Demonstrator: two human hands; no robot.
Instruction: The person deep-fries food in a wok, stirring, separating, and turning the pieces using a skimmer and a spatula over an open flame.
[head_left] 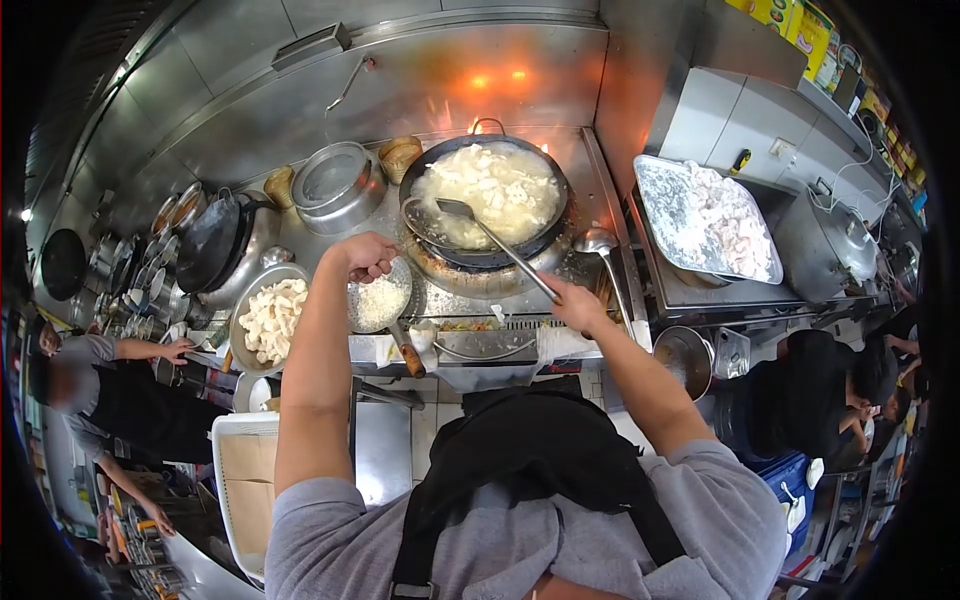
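**Spatula in the wok, strainer held beside it**

The right hand is closed around the end of a long metal spatula, whose handle slopes up and away from the person to a blade resting just inside the near-left rim of the wok. The wok sits on the burner at the back middle of the steel tabletop, full of pale chunks in a cloudy liquid, with orange flame showing behind its far rim.

The left hand is clenched in a fist just left of the wok, directly above a round strainer holding small white bits. The strainer's wooden handle points toward the near edge of the tabletop; whether the fist actually grips part of it cannot be told.

Left of the strainer, near the tabletop's front left, a metal bowl holds white pieces. Behind it stand a dark pan and a covered steel pot. A ladle lies just right of the wok. On the right-hand side, a tray of floured pieces rests tilted over a lower surface, with a large lidded pot beyond it.

Another person in a grey top and dark apron stands at the far left.
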